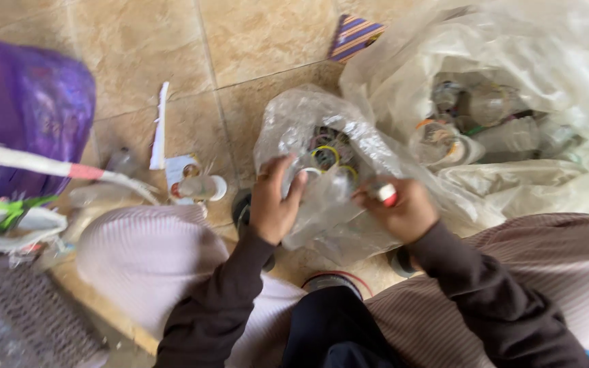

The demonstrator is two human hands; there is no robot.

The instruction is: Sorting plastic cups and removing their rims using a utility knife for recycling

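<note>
My left hand [273, 202] grips the edge of a small clear plastic bag [322, 143] that holds several coloured plastic rings. My right hand [403, 210] is closed around a small red-and-white object [386, 194], seemingly a cap, at the bag's other side, and pinches the bag's film there. The bag sits on the tiled floor between my knees. Both sleeves are dark brown.
A large clear sack [506, 116] of crushed plastic bottles lies at the right. A purple bag [25, 109] sits at the left, with a clear bottle [199, 187], paper scraps and mixed litter near it. A striped wrapper [354, 35] lies at the top.
</note>
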